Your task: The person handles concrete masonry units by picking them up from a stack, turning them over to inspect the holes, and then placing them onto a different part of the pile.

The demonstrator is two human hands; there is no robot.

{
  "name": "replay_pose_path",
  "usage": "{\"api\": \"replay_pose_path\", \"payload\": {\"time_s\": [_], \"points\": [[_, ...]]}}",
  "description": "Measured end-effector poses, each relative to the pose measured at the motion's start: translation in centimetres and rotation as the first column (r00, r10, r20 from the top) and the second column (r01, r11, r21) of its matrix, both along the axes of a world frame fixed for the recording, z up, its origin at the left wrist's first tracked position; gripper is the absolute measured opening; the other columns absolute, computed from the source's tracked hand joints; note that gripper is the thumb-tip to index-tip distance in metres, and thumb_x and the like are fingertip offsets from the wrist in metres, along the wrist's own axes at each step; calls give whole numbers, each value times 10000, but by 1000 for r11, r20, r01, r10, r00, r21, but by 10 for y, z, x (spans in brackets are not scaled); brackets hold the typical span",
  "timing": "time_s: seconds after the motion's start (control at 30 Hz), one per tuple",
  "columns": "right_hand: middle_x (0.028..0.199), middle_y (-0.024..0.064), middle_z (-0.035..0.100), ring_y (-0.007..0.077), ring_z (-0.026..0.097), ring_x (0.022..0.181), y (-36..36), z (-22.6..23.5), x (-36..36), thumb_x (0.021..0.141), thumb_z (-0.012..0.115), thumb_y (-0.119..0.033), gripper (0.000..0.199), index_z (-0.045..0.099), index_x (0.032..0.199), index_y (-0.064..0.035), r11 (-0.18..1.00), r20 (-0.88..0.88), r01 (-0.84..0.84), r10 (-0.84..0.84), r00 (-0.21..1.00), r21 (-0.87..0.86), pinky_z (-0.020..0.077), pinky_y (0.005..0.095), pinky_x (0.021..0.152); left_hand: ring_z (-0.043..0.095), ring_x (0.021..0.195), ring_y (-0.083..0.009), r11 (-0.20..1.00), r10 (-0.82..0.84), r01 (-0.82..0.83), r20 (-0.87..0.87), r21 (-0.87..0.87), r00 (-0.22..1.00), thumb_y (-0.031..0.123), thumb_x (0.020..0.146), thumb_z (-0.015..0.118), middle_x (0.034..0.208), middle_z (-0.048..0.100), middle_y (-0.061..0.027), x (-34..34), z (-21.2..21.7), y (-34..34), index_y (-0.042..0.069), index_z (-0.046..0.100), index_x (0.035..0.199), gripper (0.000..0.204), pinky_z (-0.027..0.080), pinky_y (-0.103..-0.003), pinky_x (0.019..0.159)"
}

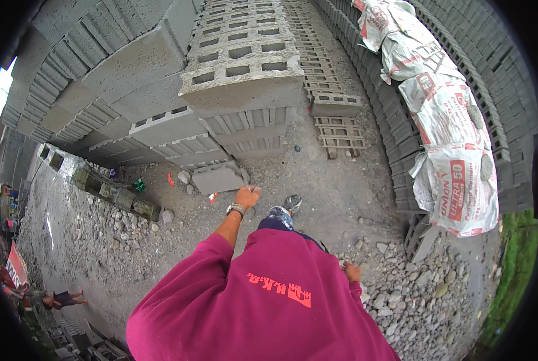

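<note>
My left hand point(248, 196), a watch on its wrist, is closed in a loose fist with nothing seen in it. It hangs in front of me, nearest in the picture to a grey concrete slab piece point(216, 179) lying at the foot of a block stack point(239, 90). Whether they touch is hard to tell, but the hand seems apart from it. Low at my right side, my right hand point(352, 272) shows small past my maroon top, its fingers curled and partly hidden. Nothing can be made out in it. One shoe point(292, 204) shows on the gravelly ground ahead.
Tall hollow-block walls point(124, 66) rise at the left. Cement bags point(461, 186) lie on stacked blocks point(389, 132) at the right, above loose stones point(425, 289). Blocks point(340, 131) line the ground ahead. A mossy block row point(100, 183) and a person point(64, 299) are left.
</note>
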State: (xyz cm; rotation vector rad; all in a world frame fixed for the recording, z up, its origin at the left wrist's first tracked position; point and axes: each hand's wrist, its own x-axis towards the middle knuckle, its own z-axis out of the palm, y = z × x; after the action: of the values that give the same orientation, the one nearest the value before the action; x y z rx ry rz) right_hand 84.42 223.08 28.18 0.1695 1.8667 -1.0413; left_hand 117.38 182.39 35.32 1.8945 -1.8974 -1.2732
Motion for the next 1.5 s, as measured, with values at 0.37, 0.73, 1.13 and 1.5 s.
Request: {"api": "replay_pose_path", "payload": {"time_s": [0.37,0.73,1.13,1.5], "points": [[804,143,721,211,658,527,34,-16,-12,913,590,-216,246,639,1026,-2,966,-63,-230,239,969,121,454,310,398,610,1126,-423,920,-120,14,248,391,961,430,866,556,1095,651,-315,66,-61,83,-71,694,1040,548,467,-439,990],[839,112,734,180,680,574,21,-23,-21,918,582,-248,274,640,1063,-23,999,0,-29,29,1000,36,428,284,407,597,1159,-423,974,-44,5,167,227,985,426,865,548,1153,638,-306,54,-93,64,-46,674,1148,565,453,-435,1015],[806,122,726,191,657,527,58,-33,-9,909,594,-236,223,657,938,-24,944,-252,-319,330,910,85,427,316,368,592,949,-331,978,-112,87,125,188,986,417,870,568,993,642,-231,31,-94,55,-32,688,1104,520,444,-388,830],[811,122,726,182,639,513,47,-43,6,917,597,-247,240,659,965,-21,946,-172,-321,322,931,36,464,321,386,584,964,-327,974,-77,40,159,224,984,396,866,582,998,635,-231,47,-81,63,-24,692,1073,481,445,-389,850]]}}
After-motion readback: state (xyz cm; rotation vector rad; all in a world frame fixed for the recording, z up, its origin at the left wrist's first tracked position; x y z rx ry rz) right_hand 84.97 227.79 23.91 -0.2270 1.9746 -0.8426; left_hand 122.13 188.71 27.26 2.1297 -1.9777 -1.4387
